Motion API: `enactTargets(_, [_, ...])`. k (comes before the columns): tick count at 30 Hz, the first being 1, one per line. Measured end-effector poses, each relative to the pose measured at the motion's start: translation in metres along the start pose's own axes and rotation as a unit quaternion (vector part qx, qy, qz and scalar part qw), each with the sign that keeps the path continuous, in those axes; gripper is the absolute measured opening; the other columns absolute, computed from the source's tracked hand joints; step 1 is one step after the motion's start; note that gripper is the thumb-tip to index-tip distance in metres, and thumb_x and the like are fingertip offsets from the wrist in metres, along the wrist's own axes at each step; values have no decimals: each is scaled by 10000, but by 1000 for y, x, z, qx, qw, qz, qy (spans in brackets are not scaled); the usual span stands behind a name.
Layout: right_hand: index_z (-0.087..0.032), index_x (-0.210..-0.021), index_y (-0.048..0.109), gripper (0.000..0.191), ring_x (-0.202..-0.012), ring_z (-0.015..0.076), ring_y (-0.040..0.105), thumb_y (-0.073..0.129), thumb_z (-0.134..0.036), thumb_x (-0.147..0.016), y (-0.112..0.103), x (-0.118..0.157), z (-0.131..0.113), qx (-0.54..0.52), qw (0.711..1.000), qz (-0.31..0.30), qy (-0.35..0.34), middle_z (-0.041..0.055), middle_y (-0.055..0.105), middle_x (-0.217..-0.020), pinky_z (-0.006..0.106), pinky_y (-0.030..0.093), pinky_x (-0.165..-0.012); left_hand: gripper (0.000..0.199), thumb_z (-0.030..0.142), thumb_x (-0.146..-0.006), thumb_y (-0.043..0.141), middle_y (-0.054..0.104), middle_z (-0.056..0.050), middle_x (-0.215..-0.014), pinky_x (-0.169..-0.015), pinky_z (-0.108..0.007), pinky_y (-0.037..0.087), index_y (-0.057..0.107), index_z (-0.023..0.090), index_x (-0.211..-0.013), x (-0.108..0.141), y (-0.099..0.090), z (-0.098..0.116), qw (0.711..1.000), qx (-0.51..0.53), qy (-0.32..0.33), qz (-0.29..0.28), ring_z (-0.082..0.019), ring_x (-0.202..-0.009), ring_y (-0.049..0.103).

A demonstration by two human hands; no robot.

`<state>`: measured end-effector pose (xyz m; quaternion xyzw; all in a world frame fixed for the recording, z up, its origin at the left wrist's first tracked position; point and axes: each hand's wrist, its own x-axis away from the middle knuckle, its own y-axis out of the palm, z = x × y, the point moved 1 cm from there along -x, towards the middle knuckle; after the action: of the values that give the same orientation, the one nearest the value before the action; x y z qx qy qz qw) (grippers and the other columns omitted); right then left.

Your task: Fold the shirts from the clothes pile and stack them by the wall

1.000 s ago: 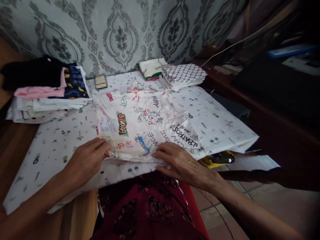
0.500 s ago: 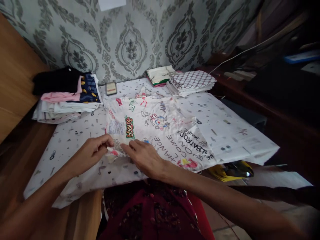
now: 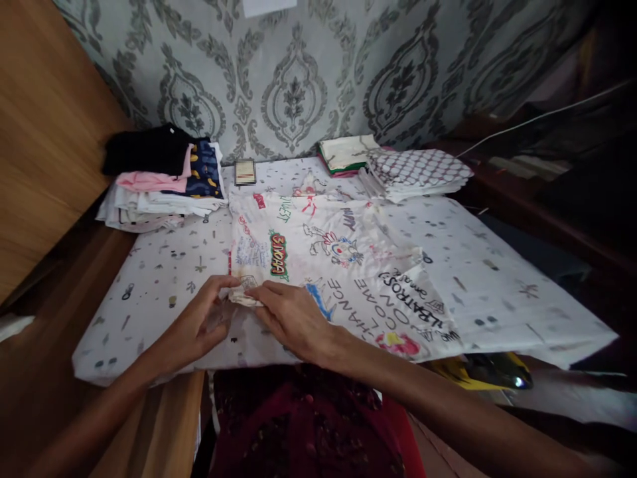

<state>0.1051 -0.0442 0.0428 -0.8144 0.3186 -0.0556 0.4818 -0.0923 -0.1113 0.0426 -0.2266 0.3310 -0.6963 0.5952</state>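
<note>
A white cloth (image 3: 323, 229) covered with coloured drawings and handwriting lies spread on the table. Its near left corner is bunched into a small fold. At that fold my right hand (image 3: 293, 318) pinches the fabric, with its fingers pressed together. My left hand (image 3: 204, 322) is at the corner's left side, its index finger reaching to the fold and its thumb apart from it. The tips of both hands are close together, and part of the corner is hidden beneath the right fingers.
A patterned white sheet (image 3: 502, 285) covers the table. Folded clothes (image 3: 149, 179) are stacked at the back left, and more folded cloths (image 3: 418, 169) at the back right. A small framed card (image 3: 245, 172) stands near the wall. A wooden panel (image 3: 50, 133) rises at left.
The view has shifted, so things appear further right. My left thumb and index finger have come apart at the cloth's corner. The right hand remains at the bunched edge.
</note>
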Motion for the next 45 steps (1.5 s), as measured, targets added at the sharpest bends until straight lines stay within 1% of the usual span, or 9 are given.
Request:
enactTargets(5, [-153,-1018,659,223,-857,186,617,445,-211,-993,20,7,-7,12,999,7,-52,84,687,-935,289,478,-747,374,99,-874,449,597,-76,-1224,-1009,-385,423,519,236,-1214,-2,4,-7,993,-70,93,-14,-225,-1180,522])
enactTargets(8, [-150,-928,670,174,-830,180,603,501,-178,-955,31,12,-13,16,995,-41,-87,78,683,-919,282,488,-745,272,79,-903,371,657,-51,-955,-887,-370,443,607,214,-918,-5,-2,-14,984,-142,101,-42,-210,-960,575])
enactTargets(12, [-144,-1094,679,213,-960,173,615,621,-246,-916,21,16,-16,-87,972,-137,-168,75,686,-1029,267,494,-872,322,92,-930,330,666,-52,-912,-830,-365,454,628,213,-906,-11,-8,-18,983,-168,77,-7,-204,-895,577])
enactTargets(16, [-141,-1178,662,264,-930,135,646,577,-238,-947,-2,12,-2,-186,957,-154,-159,62,708,-1031,228,502,-855,314,188,-979,337,672,-79,-1131,-946,-400,483,599,227,-1148,-42,7,-5,987,-129,98,4,-222,-1077,591])
enactTargets(24, [-153,-1002,684,155,-1004,170,589,557,-179,-917,-2,14,28,-63,980,-97,-159,67,683,-1002,313,458,-954,534,423,-986,397,339,-145,-1594,-1205,-471,264,359,201,-1470,-132,62,-14,979,-186,80,-31,-258,-1486,281])
enactTargets(30, [-157,-1100,640,219,-1053,151,565,577,-308,-954,2,16,31,-51,965,-118,-228,49,682,-1066,275,405,-994,469,376,-972,379,483,-209,-1458,-1116,-463,340,474,119,-1352,-153,14,-70,936,-332,-97,68,-310,-1393,404])
enactTargets(35, [-191,-959,622,228,-832,187,572,645,-414,-912,33,7,26,113,947,-73,-293,16,689,-917,326,455,-737,459,530,-906,459,652,-201,-1173,-949,-422,449,632,133,-1059,-188,-31,-90,913,-314,-242,94,-348,-1154,580])
enactTargets(40, [-211,-855,591,236,-707,163,555,612,-435,-929,68,1,24,146,942,-41,-300,-3,661,-773,289,418,-595,275,386,-818,577,719,-120,-1043,-759,-308,478,656,179,-982,-226,-29,-92,925,-271,-251,93,-282,-993,663])
enactTargets(45, [-214,-885,627,216,-735,125,601,647,-428,-910,70,-4,27,74,952,-111,-276,-18,690,-790,230,441,-647,225,270,-829,502,713,-72,-994,-696,-273,464,614,183,-1004,-232,-29,-90,929,-259,-241,107,-218,-899,668])
